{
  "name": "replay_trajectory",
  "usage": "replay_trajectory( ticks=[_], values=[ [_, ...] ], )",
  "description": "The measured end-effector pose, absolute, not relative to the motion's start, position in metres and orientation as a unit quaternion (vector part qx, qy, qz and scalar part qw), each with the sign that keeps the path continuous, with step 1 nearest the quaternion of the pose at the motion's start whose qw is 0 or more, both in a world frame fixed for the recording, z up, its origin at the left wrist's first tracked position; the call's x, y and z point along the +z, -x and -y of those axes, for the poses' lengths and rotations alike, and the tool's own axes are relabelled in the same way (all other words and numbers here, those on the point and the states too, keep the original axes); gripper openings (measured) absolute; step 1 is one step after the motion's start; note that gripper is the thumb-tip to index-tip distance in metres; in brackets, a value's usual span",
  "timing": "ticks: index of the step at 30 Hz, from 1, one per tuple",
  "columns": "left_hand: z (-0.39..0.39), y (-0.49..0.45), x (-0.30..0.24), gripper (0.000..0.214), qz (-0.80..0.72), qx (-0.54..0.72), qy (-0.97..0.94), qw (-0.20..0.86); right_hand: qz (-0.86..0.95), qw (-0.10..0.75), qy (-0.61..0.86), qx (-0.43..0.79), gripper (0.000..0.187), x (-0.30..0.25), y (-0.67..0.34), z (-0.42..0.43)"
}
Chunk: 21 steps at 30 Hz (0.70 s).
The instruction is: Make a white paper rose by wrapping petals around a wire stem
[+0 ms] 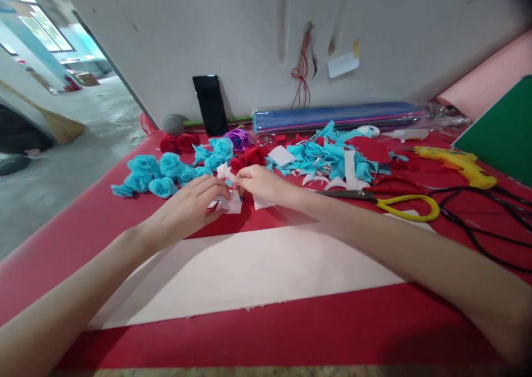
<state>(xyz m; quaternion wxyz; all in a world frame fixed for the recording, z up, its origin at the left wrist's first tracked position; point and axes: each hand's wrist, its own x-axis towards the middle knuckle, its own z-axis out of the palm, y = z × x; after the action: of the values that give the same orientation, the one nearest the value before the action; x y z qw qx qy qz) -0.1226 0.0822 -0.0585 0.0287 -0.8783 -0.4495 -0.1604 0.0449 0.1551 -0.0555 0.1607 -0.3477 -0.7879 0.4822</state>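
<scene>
My right hand (262, 184) is closed in a pinch, with a small white paper flower (225, 171) at its fingertips. Close beside it, my left hand (195, 202) curls its fingers and thumb around small white paper pieces (233, 203). The fingers partly hide where the paper is gripped. Another white piece lies under my right wrist. Left of and beyond the hands sit several blue paper roses (162, 186), with red roses (254, 156) and a purple rose (238, 139) behind. A long pale paper strip (266, 269) stretches across the red table (291, 338) below my forearms.
Blue paper scraps (332, 158) are heaped at centre right. Scissors with yellow and red handles (409, 206) lie near my right forearm. A yellow glue gun (461, 163) and black cord (477, 230) are farther right. A phone (210, 105) leans on the wall.
</scene>
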Motion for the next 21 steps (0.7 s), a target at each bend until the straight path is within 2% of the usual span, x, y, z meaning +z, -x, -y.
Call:
replay_trajectory(
  ticks=[5, 12, 16, 19, 21],
  values=[
    [-0.074, 0.129, -0.040, 0.021, 0.470, -0.263, 0.842, 0.014, 0.782, 0.170, 0.327, 0.502, 0.027, -0.057, -0.047, -0.154],
    [-0.082, 0.152, -0.018, 0.020, 0.531, -0.545, 0.648, -0.033, 0.743, 0.219, 0.306, 0.554, 0.025, -0.056, -0.050, -0.151],
    [-0.083, 0.141, -0.014, 0.016, 0.546, -0.595, 0.584, -0.084, 0.704, 0.286, 0.273, 0.590, 0.025, -0.037, -0.053, -0.145],
    [-0.075, 0.126, -0.007, 0.032, 0.539, -0.619, 0.562, -0.100, 0.677, 0.331, 0.234, 0.614, 0.022, -0.017, -0.063, -0.132],
    [-0.068, 0.117, -0.001, 0.034, 0.537, -0.629, 0.554, -0.099, 0.665, 0.357, 0.215, 0.619, 0.021, -0.006, -0.072, -0.120]
  ],
)
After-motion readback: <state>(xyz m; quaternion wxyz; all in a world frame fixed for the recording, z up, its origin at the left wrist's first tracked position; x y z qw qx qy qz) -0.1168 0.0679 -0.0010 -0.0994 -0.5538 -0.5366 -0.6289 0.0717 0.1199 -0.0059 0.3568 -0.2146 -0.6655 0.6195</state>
